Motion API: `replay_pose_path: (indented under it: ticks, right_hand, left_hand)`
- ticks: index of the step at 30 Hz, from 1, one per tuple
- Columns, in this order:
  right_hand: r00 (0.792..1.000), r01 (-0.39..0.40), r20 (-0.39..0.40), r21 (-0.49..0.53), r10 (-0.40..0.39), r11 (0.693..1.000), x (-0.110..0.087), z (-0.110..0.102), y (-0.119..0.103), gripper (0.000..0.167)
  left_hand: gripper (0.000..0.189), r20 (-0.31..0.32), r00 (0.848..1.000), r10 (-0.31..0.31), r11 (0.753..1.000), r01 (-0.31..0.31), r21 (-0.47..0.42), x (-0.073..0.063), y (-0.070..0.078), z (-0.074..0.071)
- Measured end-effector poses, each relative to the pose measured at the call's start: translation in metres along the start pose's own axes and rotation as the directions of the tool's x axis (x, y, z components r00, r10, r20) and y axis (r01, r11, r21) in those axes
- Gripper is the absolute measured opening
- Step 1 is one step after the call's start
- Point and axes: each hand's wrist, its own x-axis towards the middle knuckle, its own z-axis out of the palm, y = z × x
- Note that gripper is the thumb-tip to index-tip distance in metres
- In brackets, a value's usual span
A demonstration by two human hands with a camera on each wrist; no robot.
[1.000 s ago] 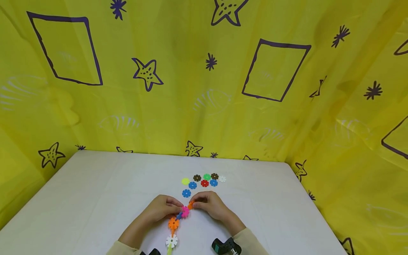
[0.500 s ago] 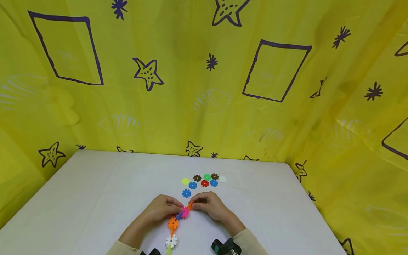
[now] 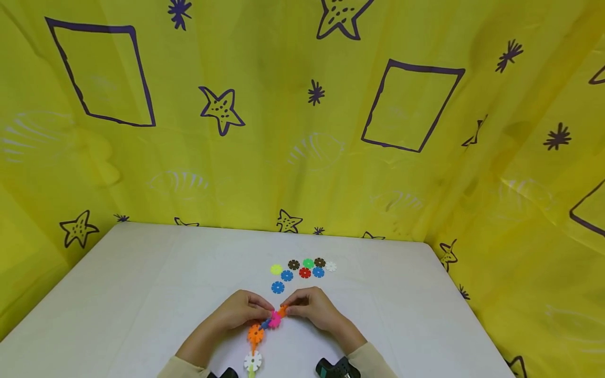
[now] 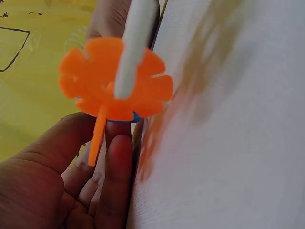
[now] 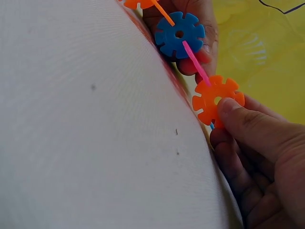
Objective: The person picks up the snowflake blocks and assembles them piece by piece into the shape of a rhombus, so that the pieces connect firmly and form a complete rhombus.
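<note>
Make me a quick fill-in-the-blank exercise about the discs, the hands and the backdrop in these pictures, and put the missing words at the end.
1. The pinched disc in the right hand is ____.
2. The pink disc joins it to a ____ disc.
3. Exactly ____ of the loose discs are brown.
4. The backdrop behind the table is ____.

Missing words: orange; blue; two; yellow.

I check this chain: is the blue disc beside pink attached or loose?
Attached: right wrist view shows pink disc slotted into blue disc.
</note>
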Motion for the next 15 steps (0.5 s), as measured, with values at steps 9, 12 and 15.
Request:
replay_pose_path:
  ticks: [9, 12, 15]
  right_hand:
    - [1.0, -0.011, 0.001, 0.071, 0.011, 0.997, 0.0, 0.0018, 0.0009, 0.011]
    - [1.0, 0.002, 0.006, 0.07, -0.002, 0.998, 0.0, 0.0019, 0.0023, 0.01]
    - [1.0, 0.008, 0.013, 0.071, -0.009, 0.997, -0.0001, 0.0023, 0.004, 0.009]
  left_hand:
    - [0.021, 0.035, 0.999, 0.041, 0.999, -0.042, 0.033, -0.001, -0.001, -0.0024]
    - [0.02, 0.03, 0.999, 0.03, 0.999, -0.031, 0.038, -0.0006, -0.0011, -0.0018]
    - [0.019, 0.016, 1.0, 0.017, 0.999, -0.017, 0.043, -0.0001, -0.0008, -0.0004]
